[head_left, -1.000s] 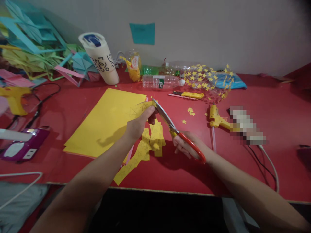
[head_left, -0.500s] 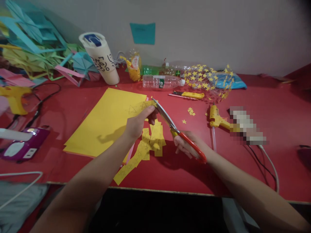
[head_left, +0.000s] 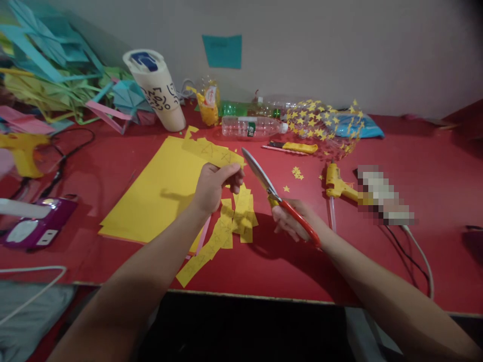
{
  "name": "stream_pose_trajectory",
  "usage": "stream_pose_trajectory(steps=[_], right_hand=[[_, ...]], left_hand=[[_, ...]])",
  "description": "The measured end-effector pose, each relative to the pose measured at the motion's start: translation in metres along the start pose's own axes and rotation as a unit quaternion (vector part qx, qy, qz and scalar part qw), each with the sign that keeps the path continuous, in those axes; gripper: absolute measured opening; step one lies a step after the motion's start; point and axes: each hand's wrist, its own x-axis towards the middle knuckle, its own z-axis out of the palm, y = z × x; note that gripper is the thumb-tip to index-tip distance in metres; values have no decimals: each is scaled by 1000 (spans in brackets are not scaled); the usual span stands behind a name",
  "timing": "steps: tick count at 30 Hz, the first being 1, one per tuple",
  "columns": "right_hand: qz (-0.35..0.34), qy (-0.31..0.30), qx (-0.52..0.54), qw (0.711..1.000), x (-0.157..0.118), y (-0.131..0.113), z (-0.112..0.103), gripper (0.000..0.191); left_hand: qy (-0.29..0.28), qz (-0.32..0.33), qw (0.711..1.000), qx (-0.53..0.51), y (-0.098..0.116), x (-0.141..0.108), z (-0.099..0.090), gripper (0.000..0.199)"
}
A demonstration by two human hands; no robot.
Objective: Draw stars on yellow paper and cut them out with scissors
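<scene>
My left hand [head_left: 217, 186] pinches the right end of a yellow paper strip [head_left: 208, 150] with stars drawn on it, above a stack of yellow sheets [head_left: 151, 196]. In my right hand [head_left: 292, 218] are red-handled scissors [head_left: 267, 188], their tip just right of the strip's end and apart from it. Several more marked yellow strips [head_left: 226, 226] lie on the red table below my left hand. Small cut yellow stars [head_left: 297, 173] rest to the right of the scissors.
Behind stand a white tumbler [head_left: 156, 90], a clear bottle [head_left: 252, 127] and a star-covered bottle [head_left: 313, 120]. A yellow cutter [head_left: 298, 147] lies nearer. Glue gun [head_left: 334, 181] and blurred power strip [head_left: 385, 196] are at right; a purple device [head_left: 39, 223] is left.
The yellow strip has swung up and its left end now shows above the sheets. The scissors have moved slightly right, away from the paper, and their blades look closed.
</scene>
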Motion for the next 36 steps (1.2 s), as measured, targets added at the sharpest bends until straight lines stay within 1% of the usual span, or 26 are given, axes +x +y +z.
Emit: stream_pose_trajectory(steps=[2,3,6,8,10,12,13,16,19,22,25,27,30,33,36], right_hand=[[-14,17,13,1000,1,1,0,53],[-20,29,19,999,2,2,-1,52],[-25,59,35,997,3,2,-1,47],[-24,67,53,996,3,1,-1,44],[-25,64,70,995,3,1,-1,42],[-26,58,70,995,3,1,-1,40],[-29,56,65,996,3,2,-1,39],[-54,63,57,995,5,2,-1,36],[-85,88,62,991,6,4,-2,34],[-101,118,55,986,7,5,-2,33],[-110,130,57,984,6,6,-2,38],[-115,140,79,980,6,5,-3,43],[-107,144,88,980,6,3,-7,50],[-81,119,37,989,6,1,-12,58],[-40,83,-42,995,5,1,-15,58]], left_hand=[[-55,-51,996,39,1,-2,2,23],[-91,-85,990,68,1,-3,4,23],[-193,-166,955,154,1,-8,11,21],[-247,-188,932,185,0,-12,16,20],[-293,-198,915,195,-2,-15,19,17],[-319,-204,905,193,-4,-16,20,14],[-322,-206,905,187,-5,-16,20,13],[-301,-209,918,152,-9,-15,19,12],[-300,-207,923,123,-12,-14,20,12],[-294,-182,930,126,-14,-15,22,15],[-260,-149,947,112,-13,-15,22,18],[-224,-130,961,97,-11,-13,20,18],[-147,-85,983,65,-9,-9,15,18],[-59,-35,997,28,-8,-2,7,20],[12,6,1000,9,-8,5,1,22]])
